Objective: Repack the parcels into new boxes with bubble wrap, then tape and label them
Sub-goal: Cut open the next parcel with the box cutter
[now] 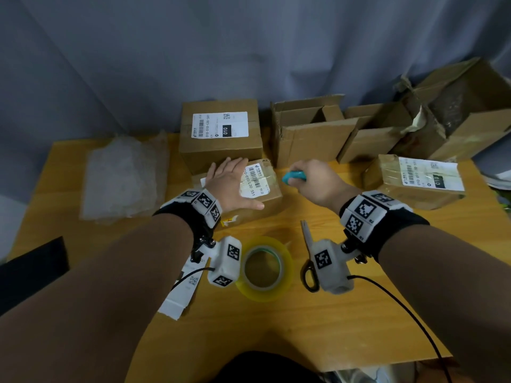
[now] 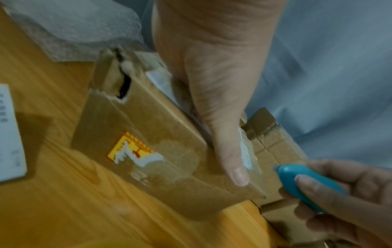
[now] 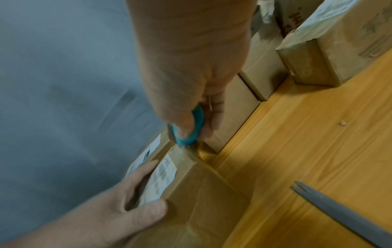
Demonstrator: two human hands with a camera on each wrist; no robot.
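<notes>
A sheet of bubble wrap (image 1: 124,175) lay at the left of the wooden desk (image 1: 318,322). Right of it, the left hand (image 1: 231,186) rested flat on a small labelled parcel (image 1: 262,189), fingers (image 1: 235,164) straight and together, thumb along the near edge. Just beside it, the right hand (image 1: 315,183) pinched a blue cutter (image 1: 293,176) at the parcel's far right corner. A tape roll (image 1: 264,268) and scissors (image 1: 308,250) lay nearer the person. Another parcel (image 1: 414,181) sat at far right.
</notes>
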